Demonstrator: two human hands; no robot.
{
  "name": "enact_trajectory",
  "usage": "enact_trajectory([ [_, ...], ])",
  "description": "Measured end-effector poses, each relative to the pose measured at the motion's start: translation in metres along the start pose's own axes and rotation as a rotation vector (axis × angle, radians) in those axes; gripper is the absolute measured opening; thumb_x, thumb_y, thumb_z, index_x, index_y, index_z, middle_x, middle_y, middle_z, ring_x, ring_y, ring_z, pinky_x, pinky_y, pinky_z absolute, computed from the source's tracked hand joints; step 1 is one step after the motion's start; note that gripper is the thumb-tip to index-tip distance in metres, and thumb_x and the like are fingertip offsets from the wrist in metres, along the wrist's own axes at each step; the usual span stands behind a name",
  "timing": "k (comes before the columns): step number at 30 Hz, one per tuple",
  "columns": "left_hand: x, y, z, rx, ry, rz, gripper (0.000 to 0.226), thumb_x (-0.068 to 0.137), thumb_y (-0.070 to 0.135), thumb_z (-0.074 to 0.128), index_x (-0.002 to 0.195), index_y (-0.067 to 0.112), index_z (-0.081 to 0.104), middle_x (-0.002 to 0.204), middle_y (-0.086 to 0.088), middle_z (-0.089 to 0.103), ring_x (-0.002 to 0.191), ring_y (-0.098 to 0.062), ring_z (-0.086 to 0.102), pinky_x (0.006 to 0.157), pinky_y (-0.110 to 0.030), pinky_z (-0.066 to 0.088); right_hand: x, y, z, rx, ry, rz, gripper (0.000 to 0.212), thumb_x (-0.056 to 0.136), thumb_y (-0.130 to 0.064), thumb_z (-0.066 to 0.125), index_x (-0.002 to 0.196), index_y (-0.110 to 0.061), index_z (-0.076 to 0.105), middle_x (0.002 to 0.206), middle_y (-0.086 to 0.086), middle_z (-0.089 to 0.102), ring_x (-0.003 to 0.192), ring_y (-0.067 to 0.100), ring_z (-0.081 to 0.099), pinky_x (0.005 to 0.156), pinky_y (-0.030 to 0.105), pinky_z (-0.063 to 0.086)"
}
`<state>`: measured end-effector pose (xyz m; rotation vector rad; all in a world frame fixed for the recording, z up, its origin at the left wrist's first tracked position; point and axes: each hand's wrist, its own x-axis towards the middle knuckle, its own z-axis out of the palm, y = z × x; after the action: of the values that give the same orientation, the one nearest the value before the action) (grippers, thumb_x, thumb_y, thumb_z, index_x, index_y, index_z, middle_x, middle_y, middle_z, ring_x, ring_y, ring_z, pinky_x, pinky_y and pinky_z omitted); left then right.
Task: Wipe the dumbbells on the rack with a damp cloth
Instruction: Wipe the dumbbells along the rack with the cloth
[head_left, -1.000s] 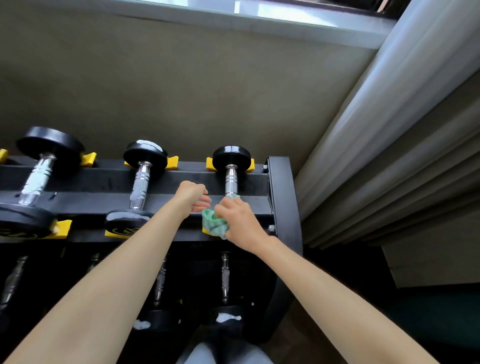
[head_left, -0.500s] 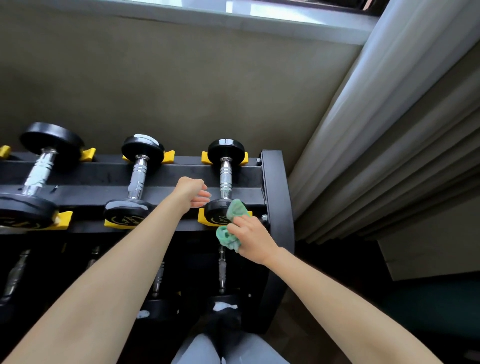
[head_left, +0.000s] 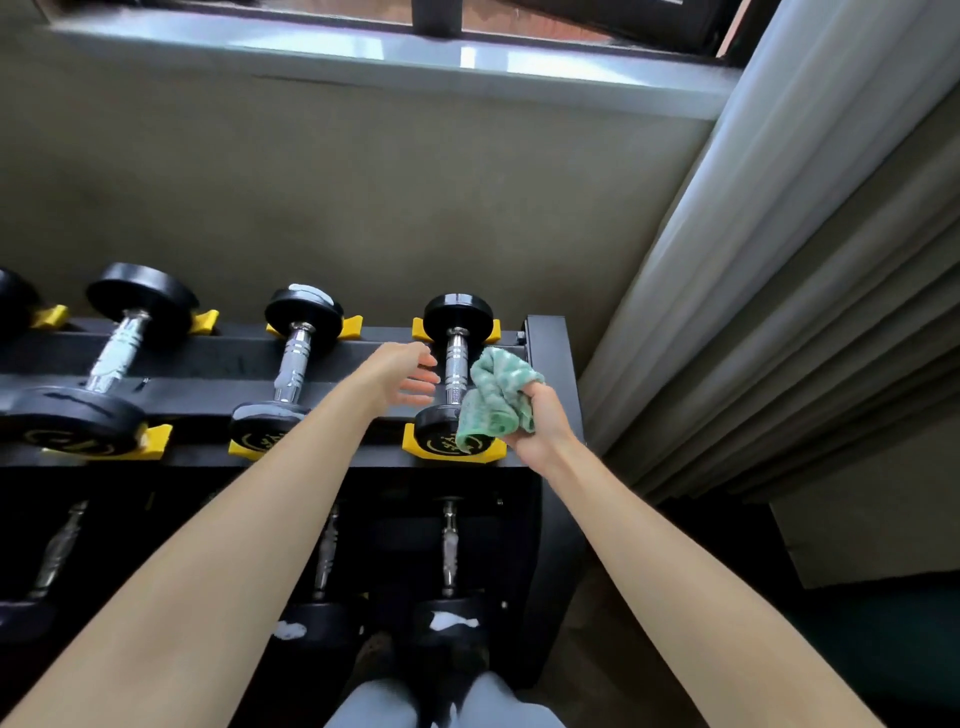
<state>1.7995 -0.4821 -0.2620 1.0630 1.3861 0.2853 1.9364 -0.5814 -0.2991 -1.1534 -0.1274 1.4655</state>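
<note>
Dumbbells sit in yellow cradles along the rack (head_left: 322, 358) at mid-frame, and I judge the rightmost dumbbell (head_left: 456, 374) could roll if my half-open, empty left hand (head_left: 402, 376) nudges it while my right hand (head_left: 537, 423) clutches the cloth (head_left: 496, 400).

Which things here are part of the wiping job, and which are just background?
In the job:
- green cloth in the right hand
- rightmost dumbbell on the top rail
- left hand beside its handle
- other dumbbells
- rack

Background:
- curtain
- window sill
- wall
</note>
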Motion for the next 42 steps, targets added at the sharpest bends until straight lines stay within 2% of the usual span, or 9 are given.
enact_trajectory([
  [6, -0.012, 0.007, -0.047, 0.145, -0.363, 0.058, 0.056, 0.092, 0.058, 0.038, 0.108, 0.009, 0.06, 0.097, -0.01, 0.066, 0.087, -0.023, 0.062, 0.077, -0.031, 0.048, 0.002, 0.011, 0.055, 0.275, -0.159, 0.016, 0.036, 0.097, -0.03, 0.037, 0.114, -0.007, 0.059, 0.109, 0.012, 0.066, 0.099, 0.027, 0.064, 0.086, 0.038, 0.053],
  [14, 0.0, -0.01, -0.151, 0.378, -0.242, 0.36, 0.024, 0.08, 0.044, 0.067, 0.083, 0.021, 0.071, 0.097, 0.005, 0.067, 0.099, -0.009, 0.058, 0.089, -0.028, 0.042, 0.007, 0.05, 0.129, 0.166, -0.063, -0.176, 0.02, 0.098, -0.009, 0.039, 0.099, -0.014, 0.058, 0.103, 0.007, 0.063, 0.096, 0.021, 0.06, 0.095, 0.04, 0.044],
  [20, 0.01, -0.016, -0.21, 0.257, -0.06, 0.33, 0.015, 0.091, 0.019, 0.056, 0.083, 0.007, 0.059, 0.068, -0.006, 0.047, 0.061, -0.016, 0.042, 0.055, -0.027, 0.034, 0.015, 0.091, 0.165, 0.37, -0.102, -0.143, 0.033, 0.088, 0.007, 0.042, 0.113, -0.009, 0.056, 0.113, 0.017, 0.059, 0.102, 0.031, 0.059, 0.084, 0.045, 0.052],
  [24, 0.019, -0.018, -0.234, 0.296, -0.024, 0.343, 0.025, 0.095, 0.021, 0.047, 0.072, 0.013, 0.047, 0.065, -0.002, 0.042, 0.057, -0.014, 0.038, 0.053, -0.026, 0.031, 0.022, 0.106, 0.174, 0.317, -0.226, -0.153, 0.056, 0.073, 0.02, 0.033, 0.116, -0.007, 0.057, 0.12, 0.02, 0.056, 0.112, 0.037, 0.055, 0.084, 0.049, 0.055],
  [28, 0.031, -0.018, -0.245, 0.282, -0.016, 0.413, 0.015, 0.097, 0.025, 0.045, 0.089, 0.012, 0.049, 0.078, -0.004, 0.045, 0.069, -0.016, 0.042, 0.059, -0.025, 0.035, 0.033, 0.099, 0.169, 0.191, -0.314, -0.079, 0.065, 0.05, -0.013, 0.066, 0.114, -0.002, 0.064, 0.111, 0.019, 0.06, 0.108, 0.037, 0.056, 0.095, 0.061, 0.042],
  [31, 0.042, -0.014, -0.246, 0.336, -0.02, 0.472, 0.015, 0.097, 0.027, 0.046, 0.092, 0.013, 0.049, 0.079, 0.001, 0.046, 0.067, -0.011, 0.041, 0.06, -0.023, 0.034, 0.048, 0.084, 0.176, -0.056, -0.184, 0.083, 0.073, 0.066, -0.058, 0.063, 0.121, -0.011, 0.059, 0.116, 0.011, 0.061, 0.103, 0.025, 0.058, 0.091, 0.045, 0.046],
  [33, 0.05, -0.008, -0.242, 0.376, -0.056, 0.486, 0.015, 0.096, 0.029, 0.047, 0.091, 0.015, 0.05, 0.081, 0.004, 0.048, 0.07, -0.01, 0.042, 0.062, -0.023, 0.035, 0.062, 0.074, 0.184, -0.325, -0.022, 0.122, 0.066, 0.068, -0.068, 0.058, 0.107, -0.015, 0.066, 0.1, 0.004, 0.067, 0.089, 0.016, 0.061, 0.079, 0.034, 0.045],
  [37, 0.062, 0.005, -0.231, 0.375, -0.168, 0.469, 0.018, 0.087, 0.032, 0.063, 0.093, 0.018, 0.053, 0.089, 0.004, 0.053, 0.078, -0.009, 0.047, 0.064, -0.022, 0.037, 0.093, 0.068, 0.197, -0.691, 0.281, -0.028, 0.022, 0.078, -0.02, 0.071, 0.091, -0.003, 0.065, 0.06, 0.003, 0.059, 0.046, 0.011, 0.051, 0.047, 0.02, 0.037],
  [42, 0.097, 0.014, -0.229, 0.333, -0.143, 0.364, 0.028, 0.079, -0.004, 0.059, 0.101, 0.012, 0.051, 0.08, 0.003, 0.05, 0.068, -0.008, 0.045, 0.053, -0.019, 0.034, 0.146, 0.065, 0.192, -0.539, 0.341, -0.071, 0.018, 0.074, 0.005, 0.053, 0.09, -0.004, 0.057, 0.05, 0.007, 0.047, 0.037, 0.014, 0.042, 0.04, 0.018, 0.035],
])
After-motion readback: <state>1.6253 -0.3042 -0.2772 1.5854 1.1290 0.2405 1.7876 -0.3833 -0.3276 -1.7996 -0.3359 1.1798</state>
